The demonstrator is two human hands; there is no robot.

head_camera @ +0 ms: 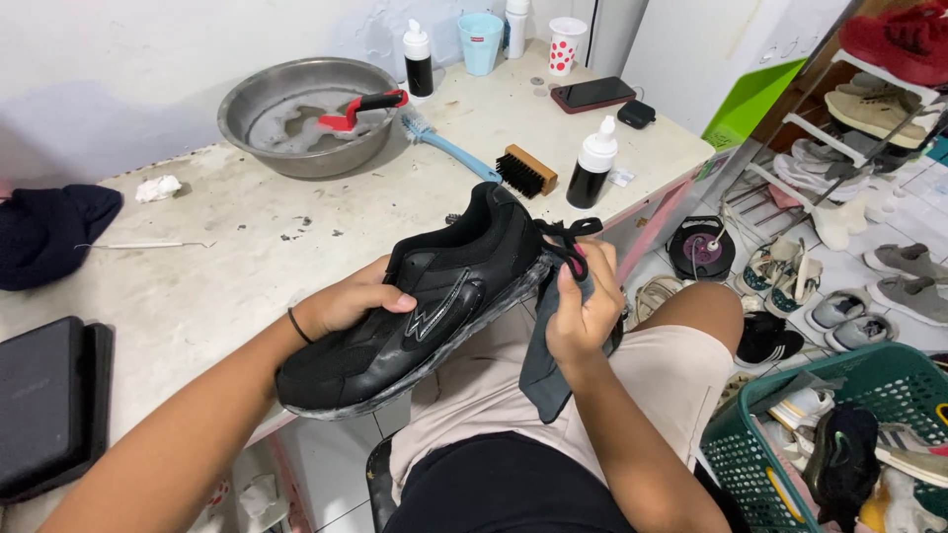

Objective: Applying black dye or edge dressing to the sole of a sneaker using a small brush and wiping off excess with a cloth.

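A black sneaker [434, 296] with a soapy grey sole lies across my lap, toe pointing to the lower left. My left hand [351, 299] is tucked into the shoe's opening and holds it up. A dark grey cloth [546, 370] hangs from my right hand [583, 311], which presses it against the sole's edge near the heel. The black laces [570, 237] dangle over that hand.
On the white table [227, 247] stand a metal basin [306, 114] of foamy water with a red brush, a blue brush [449, 148], a wooden brush [526, 170] and two pump bottles. A green basket [839, 434] and a shoe rack [859, 128] sit at my right.
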